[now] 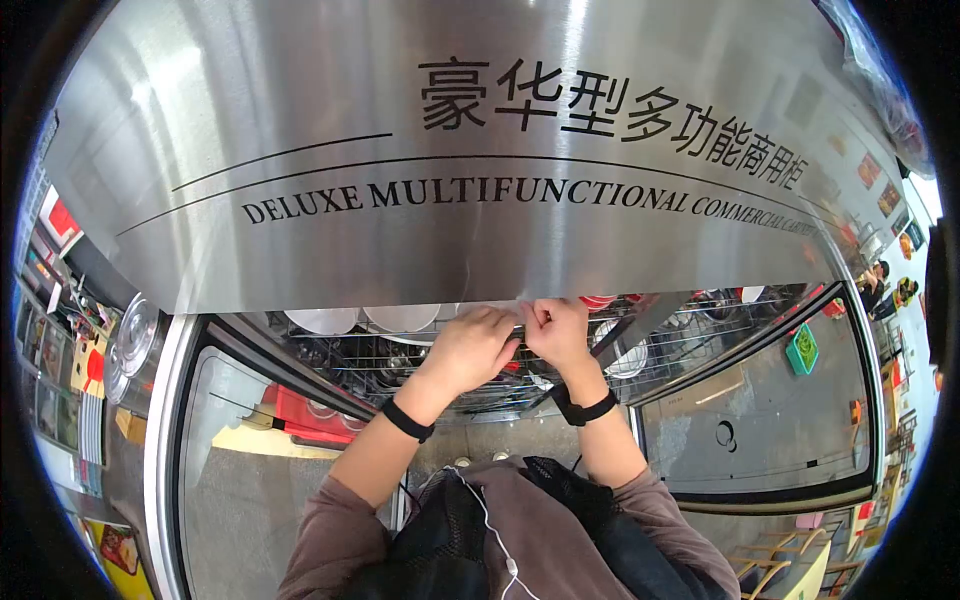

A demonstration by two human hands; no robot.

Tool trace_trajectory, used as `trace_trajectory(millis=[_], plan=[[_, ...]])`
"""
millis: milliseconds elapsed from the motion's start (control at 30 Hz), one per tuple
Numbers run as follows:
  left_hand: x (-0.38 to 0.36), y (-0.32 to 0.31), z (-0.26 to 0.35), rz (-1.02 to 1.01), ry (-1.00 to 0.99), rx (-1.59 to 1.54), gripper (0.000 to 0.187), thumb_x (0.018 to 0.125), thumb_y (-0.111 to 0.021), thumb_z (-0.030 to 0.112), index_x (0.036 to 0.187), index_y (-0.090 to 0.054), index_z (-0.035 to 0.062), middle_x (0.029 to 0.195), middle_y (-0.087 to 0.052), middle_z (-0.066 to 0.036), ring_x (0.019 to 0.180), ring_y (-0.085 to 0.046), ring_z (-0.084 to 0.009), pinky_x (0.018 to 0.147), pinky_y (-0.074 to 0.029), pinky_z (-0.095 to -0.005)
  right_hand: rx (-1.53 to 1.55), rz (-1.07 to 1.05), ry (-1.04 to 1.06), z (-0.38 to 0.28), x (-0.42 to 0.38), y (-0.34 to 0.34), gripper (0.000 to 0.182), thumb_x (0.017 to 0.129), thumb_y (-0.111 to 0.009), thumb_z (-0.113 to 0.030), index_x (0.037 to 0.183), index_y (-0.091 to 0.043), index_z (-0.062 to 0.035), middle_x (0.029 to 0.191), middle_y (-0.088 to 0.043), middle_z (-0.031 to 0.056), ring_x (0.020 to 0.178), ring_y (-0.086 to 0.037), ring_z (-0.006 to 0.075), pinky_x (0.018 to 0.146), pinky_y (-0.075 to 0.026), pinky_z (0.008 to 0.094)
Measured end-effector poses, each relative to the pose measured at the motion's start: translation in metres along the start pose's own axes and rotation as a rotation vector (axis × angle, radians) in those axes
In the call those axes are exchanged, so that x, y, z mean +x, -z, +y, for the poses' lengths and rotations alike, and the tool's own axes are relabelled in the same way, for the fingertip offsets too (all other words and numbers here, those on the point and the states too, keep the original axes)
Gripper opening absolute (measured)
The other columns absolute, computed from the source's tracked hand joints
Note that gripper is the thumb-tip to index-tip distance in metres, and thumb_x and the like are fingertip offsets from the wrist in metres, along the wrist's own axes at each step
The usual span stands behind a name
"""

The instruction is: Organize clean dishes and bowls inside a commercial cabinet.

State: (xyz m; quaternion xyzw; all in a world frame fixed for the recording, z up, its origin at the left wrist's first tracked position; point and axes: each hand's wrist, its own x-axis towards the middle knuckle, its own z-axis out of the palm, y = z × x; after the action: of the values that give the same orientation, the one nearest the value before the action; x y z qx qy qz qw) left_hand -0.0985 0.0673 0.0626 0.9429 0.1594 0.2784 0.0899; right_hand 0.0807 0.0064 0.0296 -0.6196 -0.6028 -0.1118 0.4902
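My left hand and my right hand are close together just under the lower edge of the steel cabinet's top panel. The left fingers curl inward, thumb toward the right hand. My right hand is closed in a pinch. A pale, thin edge shows between the fingertips, but what they hold is partly hidden and too small to name. Behind the hands, white plates and a white bowl stand on a wire shelf. Red dishes are just right of my right hand.
Two framed glass doors stand open, the left door and the right door. A green basket shows beyond the right one. Steel pot lids are at the left. Wooden chairs stand at the lower right; people are far right.
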Motion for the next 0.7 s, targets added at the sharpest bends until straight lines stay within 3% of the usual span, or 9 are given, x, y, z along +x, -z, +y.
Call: trace_trajectory(millis=[100, 233, 367, 433, 533, 567, 667, 700], plan=[[-0.010, 0.007, 0.005, 0.354, -0.131, -0.043, 0.010, 0.080, -0.072, 0.008, 0.088, -0.065, 0.0045, 0.081, -0.067, -0.011, 0.074, -0.065, -0.0303, 0.066, -0.055, -0.0398, 0.092, 0.024, 0.002, -0.005, 0.002, 0.006, 0.039, 0.075, -0.076, -0.010, 0.055, -0.043, -0.0088, 0.052, -0.045, 0.0098, 0.050, -0.048, 0.0335, 0.051, -0.037, 0.0424], [-0.030, 0.023, -0.012, 0.594, 0.037, 0.073, 0.012, 0.075, -0.072, 0.002, 0.085, -0.066, 0.0046, 0.076, -0.064, -0.011, 0.068, -0.062, -0.0307, 0.061, -0.051, -0.0396, 0.162, 0.059, -0.059, -0.003, -0.002, 0.006, 0.034, 0.074, -0.077, -0.010, 0.061, -0.046, -0.0073, 0.057, -0.048, 0.0089, 0.055, -0.049, 0.0309, 0.052, -0.036, 0.0398], [-0.030, 0.025, -0.022, 0.475, 0.221, 0.083, 0.025, 0.082, -0.073, 0.009, 0.103, -0.066, -0.0015, 0.091, -0.068, -0.017, 0.083, -0.066, -0.0375, 0.074, -0.054, -0.0443, 0.080, 0.028, 0.072, -0.007, 0.004, 0.009, 0.030, 0.075, -0.078, -0.011, 0.063, -0.051, -0.0073, 0.056, -0.049, 0.0074, 0.052, -0.049, 0.0257, 0.051, -0.038, 0.0368], [-0.023, 0.028, -0.015, 0.394, 0.228, 0.138, 0.038, 0.086, -0.072, 0.014, 0.118, -0.064, -0.0058, 0.106, -0.069, -0.024, 0.097, -0.066, -0.0423, 0.085, -0.054, -0.0477, 0.133, -0.022, 0.016, -0.008, 0.004, 0.012, 0.029, 0.074, -0.078, -0.012, 0.064, -0.051, -0.0062, 0.061, -0.052, 0.0090, 0.058, -0.053, 0.0287, 0.055, -0.041, 0.0379], [-0.018, 0.022, -0.016, 0.194, 0.180, 0.127, 0.058, 0.091, -0.069, 0.019, 0.138, -0.052, -0.0106, 0.131, -0.060, -0.032, 0.120, -0.058, -0.0479, 0.103, -0.047, -0.0506, 0.199, -0.038, 0.008, -0.010, 0.004, 0.017, 0.030, 0.074, -0.079, -0.013, 0.066, -0.050, -0.0052, 0.070, -0.052, 0.0094, 0.061, -0.053, 0.0284, 0.055, -0.040, 0.0377], [-0.018, 0.014, -0.020, 0.120, 0.228, 0.092, 0.067, 0.094, -0.067, 0.019, 0.148, -0.041, -0.0099, 0.143, -0.052, -0.034, 0.131, -0.051, -0.0481, 0.110, -0.042, -0.0493, 0.215, -0.047, 0.004, -0.011, 0.005, 0.021, 0.031, 0.074, -0.079, -0.013, 0.066, -0.050, -0.0051, 0.072, -0.052, 0.0092, 0.062, -0.053, 0.0282, 0.055, -0.041, 0.0377], [-0.006, 0.007, -0.018, 0.239, 0.132, 0.164, 0.050, 0.093, -0.067, 0.020, 0.130, -0.053, -0.0123, 0.123, -0.061, -0.035, 0.117, -0.057, -0.0503, 0.103, -0.046, -0.0518, 0.259, -0.043, 0.022, -0.004, 0.004, 0.021, 0.032, 0.072, -0.079, -0.013, 0.067, -0.048, -0.0052, 0.076, -0.049, 0.0087, 0.065, -0.053, 0.0297, 0.056, -0.041, 0.0393], [0.000, 0.011, -0.013, 0.189, 0.191, 0.097, 0.057, 0.093, -0.067, 0.020, 0.136, -0.049, -0.0135, 0.129, -0.057, -0.036, 0.122, -0.056, -0.0503, 0.105, -0.045, -0.0508, 0.259, -0.031, 0.028, -0.004, 0.004, 0.021, 0.032, 0.072, -0.079, -0.013, 0.067, -0.048, -0.0054, 0.076, -0.049, 0.0088, 0.066, -0.054, 0.0301, 0.056, -0.041, 0.0397]])
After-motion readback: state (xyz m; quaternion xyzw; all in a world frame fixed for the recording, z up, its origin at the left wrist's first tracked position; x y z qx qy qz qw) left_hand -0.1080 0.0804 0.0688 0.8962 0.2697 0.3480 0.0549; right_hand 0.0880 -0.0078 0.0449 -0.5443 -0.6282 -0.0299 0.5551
